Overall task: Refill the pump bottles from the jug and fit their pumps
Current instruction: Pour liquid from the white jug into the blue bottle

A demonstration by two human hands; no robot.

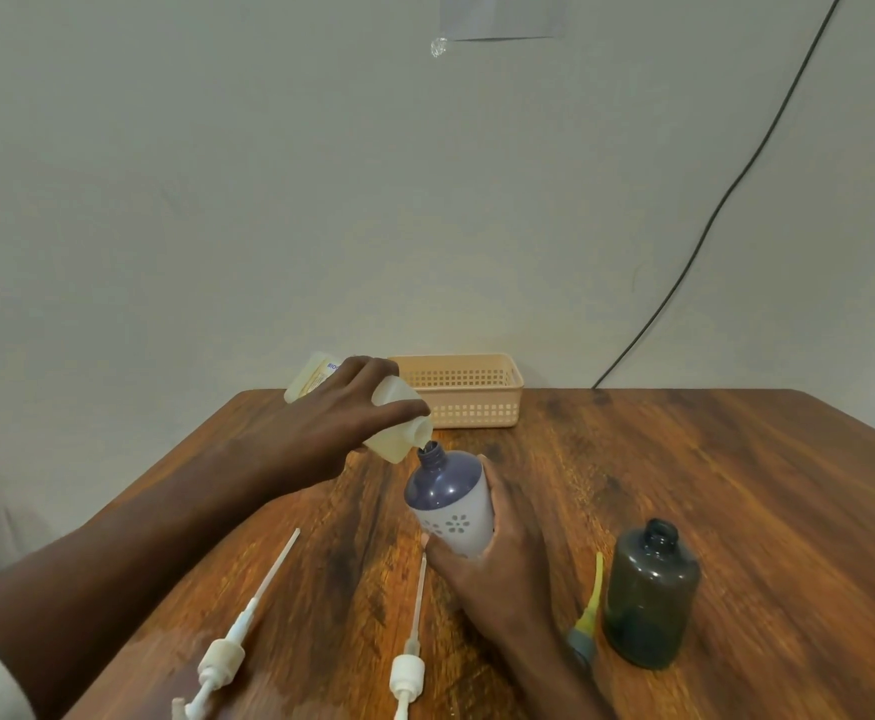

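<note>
My left hand (352, 413) grips a pale translucent jug (399, 433), tipped so its spout sits right above the open neck of a purple and white bottle (448, 498). My right hand (487, 558) holds that bottle from the right and below, tilted a little to the left. A dark smoky bottle (651, 600) stands open and upright at the right. Two white pumps lie on the table, the left white pump (240, 636) and the middle white pump (409, 662). A grey and yellow pump (588, 615) lies beside the dark bottle.
A peach plastic basket (477, 392) stands at the back edge of the wooden table (736, 485), just behind the jug. A black cable (726, 194) runs down the wall at the right. The table's left edge slants toward me.
</note>
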